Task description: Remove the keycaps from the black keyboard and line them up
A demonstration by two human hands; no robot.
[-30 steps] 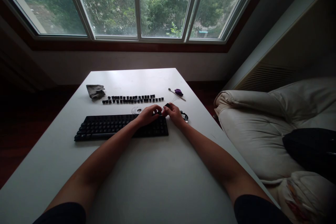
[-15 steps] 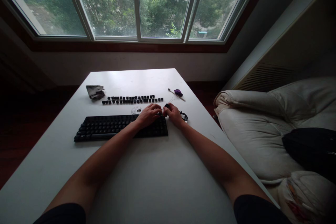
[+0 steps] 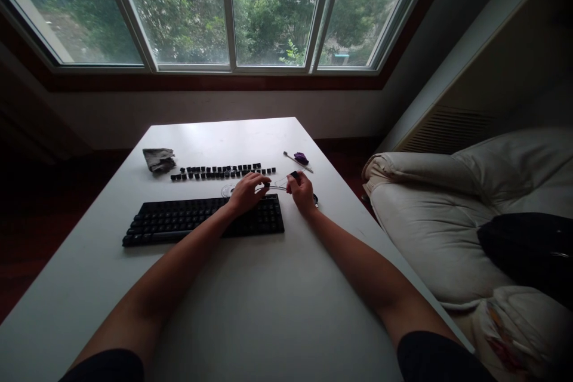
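Observation:
A black keyboard [image 3: 179, 218] lies on the white table, with my left hand [image 3: 247, 192] over its back right part. Between the thumb and fingers of that hand is a small black keycap [image 3: 267, 184]. My right hand [image 3: 301, 192], just off the keyboard's right back corner, is closed on a keycap puller [image 3: 293, 174]. Its black handle shows above the fingers, and thin wire loops point left toward the left hand. Behind the keyboard, two rows of loose black keycaps [image 3: 219, 174] stand. A cable [image 3: 277, 188] runs between the hands.
A grey cloth [image 3: 159, 160] sits at the table's back left. Toward the back right are a thin brush [image 3: 298, 162] and a purple crumpled thing [image 3: 301, 158]. A clear round lid or dish [image 3: 226, 190] is partly behind my left hand. The pale sofa [image 3: 416, 209] flanks the table's right side.
My hands have parted: the right, with the keycap puller, has moved right and away from the left. The left now shows the keycap at its fingertips. The whole view has shifted slightly.

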